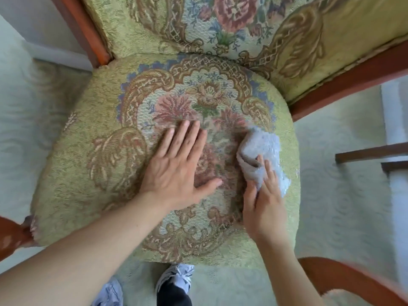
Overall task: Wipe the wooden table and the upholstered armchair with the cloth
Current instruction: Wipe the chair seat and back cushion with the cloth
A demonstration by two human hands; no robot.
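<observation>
While right hand (262,204) grips cloth (258,151), left hand (176,164) flat on seat (88,129) (shoes (174,281) below).

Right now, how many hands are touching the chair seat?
2. The left hand lies flat, fingers straight, on the middle of the seat. The right hand grips the cloth at the seat's right side.

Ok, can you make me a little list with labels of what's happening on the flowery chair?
place: seat cushion of green floral upholstered armchair with reddish wooden frame
left hand: flat on seat, fingers straight
right hand: holds crumpled pale grey-blue fluffy cloth
cloth position: on right side of seat
floor: pale patterned carpet
also seen: person's grey-and-white shoes below seat front
</observation>
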